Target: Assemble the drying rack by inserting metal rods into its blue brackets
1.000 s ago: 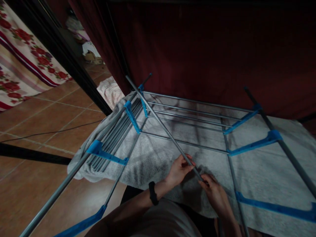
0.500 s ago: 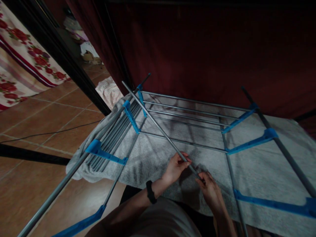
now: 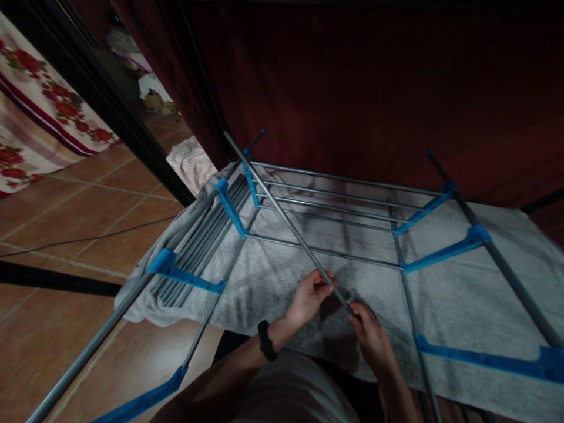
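A long grey metal rod slants from the upper left down to my hands. My left hand pinches it between thumb and fingers some way up from its lower end. Around that lower end, my right hand is closed, hiding the tip. Beyond and around my hands stands a rack frame of grey tubes with blue plastic brackets. Several rods span its far part from side to side. The held rod passes in front of the left brackets.
Under the frame lies a grey towel-like cover. Several loose rods lie on it at the left. A dark red curtain hangs behind. At the left are a tiled floor, a thin cable and a black post.
The rod's far end has swung slightly right and up. My right hand has shifted a little left and up, closer to my left hand, which still grips the rod.
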`<state>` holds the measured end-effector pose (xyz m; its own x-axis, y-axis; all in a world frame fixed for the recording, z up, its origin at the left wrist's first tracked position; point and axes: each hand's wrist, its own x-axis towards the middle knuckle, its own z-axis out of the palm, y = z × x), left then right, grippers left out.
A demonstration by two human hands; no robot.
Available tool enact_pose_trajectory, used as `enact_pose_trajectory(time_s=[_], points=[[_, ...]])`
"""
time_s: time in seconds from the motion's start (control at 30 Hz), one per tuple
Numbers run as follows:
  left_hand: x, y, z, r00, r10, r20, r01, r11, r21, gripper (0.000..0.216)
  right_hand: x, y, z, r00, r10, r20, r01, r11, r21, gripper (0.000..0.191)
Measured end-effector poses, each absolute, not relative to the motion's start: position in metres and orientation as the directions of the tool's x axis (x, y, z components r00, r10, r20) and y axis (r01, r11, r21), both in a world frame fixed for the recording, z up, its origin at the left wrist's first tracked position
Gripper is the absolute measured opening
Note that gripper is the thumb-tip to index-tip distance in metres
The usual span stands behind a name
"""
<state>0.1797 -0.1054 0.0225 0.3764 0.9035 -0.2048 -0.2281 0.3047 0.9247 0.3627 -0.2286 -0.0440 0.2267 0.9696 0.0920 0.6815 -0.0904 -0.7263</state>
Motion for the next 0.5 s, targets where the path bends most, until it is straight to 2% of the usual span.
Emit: enact_pose_trajectory(time_s=[0.3, 0.5], points=[[0.174, -0.095, 0.035, 0.325, 0.925, -0.195, -0.26, 0.286, 0.922, 0.04, 0.368, -0.232, -0.048, 0.228, 0.966, 0.124, 0.711, -0.078, -0.699, 0.032], [0.16, -0.076, 0.052, 0.237, 0.961, -0.141, -0.318, 0.214, 0.924, 0.037, 0.389, -0.251, -0.06, 0.319, 0.945, 0.076, 0.726, -0.192, -0.661, 0.036]])
